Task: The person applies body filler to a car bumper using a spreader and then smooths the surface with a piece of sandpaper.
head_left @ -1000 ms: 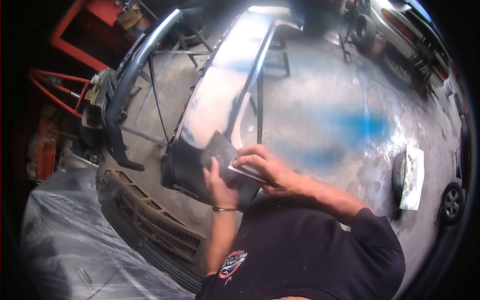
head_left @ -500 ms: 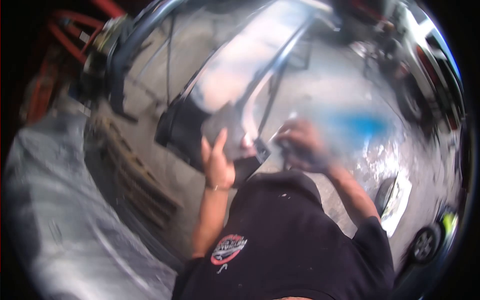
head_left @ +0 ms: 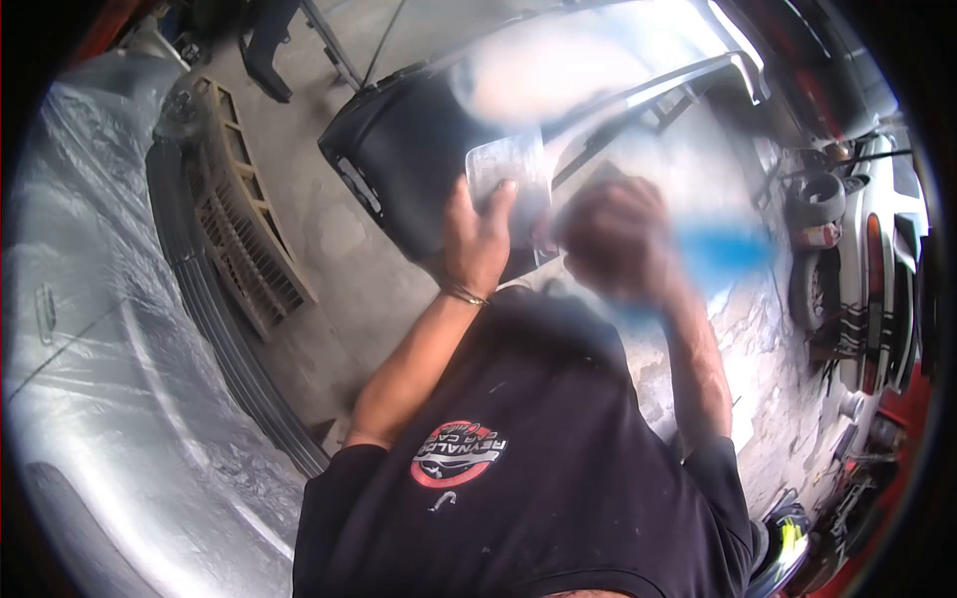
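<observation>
My left hand [head_left: 478,241], with a bracelet at the wrist, grips a flat greyish rectangular plate [head_left: 506,164] by its lower edge, thumb laid on its face. The plate is held up in front of a black car body panel [head_left: 414,149] that has a pale, whitish patch [head_left: 558,75] along its upper part. To the right of the plate, my right hand [head_left: 616,234] is blurred, its fingers curled together close to the panel's near corner. I cannot tell what, if anything, those fingers hold.
A plastic-covered car surface [head_left: 130,339] fills the left side. Beside it on the floor lie a slatted grille [head_left: 244,209] and a long dark trim piece [head_left: 199,269]. A stand leg [head_left: 329,45] rises behind the panel. At right are wheels [head_left: 817,199] and a white car part [head_left: 877,269].
The view has turned, so the panel lies more sideways. My left hand and the plate sit higher and farther right; my right hand has come up closer to the plate.
</observation>
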Available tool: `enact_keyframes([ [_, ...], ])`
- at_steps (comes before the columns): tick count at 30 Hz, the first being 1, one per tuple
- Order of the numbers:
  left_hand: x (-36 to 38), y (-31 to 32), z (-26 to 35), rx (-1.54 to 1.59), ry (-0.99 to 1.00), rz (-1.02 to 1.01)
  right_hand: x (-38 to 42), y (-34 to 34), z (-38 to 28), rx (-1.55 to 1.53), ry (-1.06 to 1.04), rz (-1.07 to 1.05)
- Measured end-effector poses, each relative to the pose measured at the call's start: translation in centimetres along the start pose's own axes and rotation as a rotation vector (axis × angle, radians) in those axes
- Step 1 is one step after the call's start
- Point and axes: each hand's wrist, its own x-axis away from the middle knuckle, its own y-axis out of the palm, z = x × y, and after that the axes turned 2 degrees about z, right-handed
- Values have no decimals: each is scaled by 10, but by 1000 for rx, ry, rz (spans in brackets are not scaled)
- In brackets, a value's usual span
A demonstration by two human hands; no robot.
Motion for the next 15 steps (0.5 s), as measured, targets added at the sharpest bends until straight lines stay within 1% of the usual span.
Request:
enact_keyframes([
  [1, 1, -2, -1, -40, -29, -7, -3, 3, -2, -40, -30, 126],
  [2, 3, -1, 1, -9, -7, -11, -5, 14, 0, 28, -67, 195],
  [3, 2, -2, 0, -2, -5, -10, 0, 17, 4, 33, -71, 191],
  [5, -2, -4, -3, -16, 40, -22, 9, 17, 8, 42, 44, -120],
  [7, -3, -8, -4, -11, 22, -7, 2, 17, 7, 41, 37, -114],
  [9, -1, -9, -4, -7, -9, -10, -8, 27, 6, 43, -99, 162],
  [10, 0, -8, -1, 19, 7, -25, -5, 30, 0, 56, -39, 70],
  [12, 0, -9, -2, 48, 13, -33, -2, 25, 2, 43, -9, 24],
  [15, 5, -20, -14, -42, -65, -27, 9, 42, 6, 2, 55, -40],
])
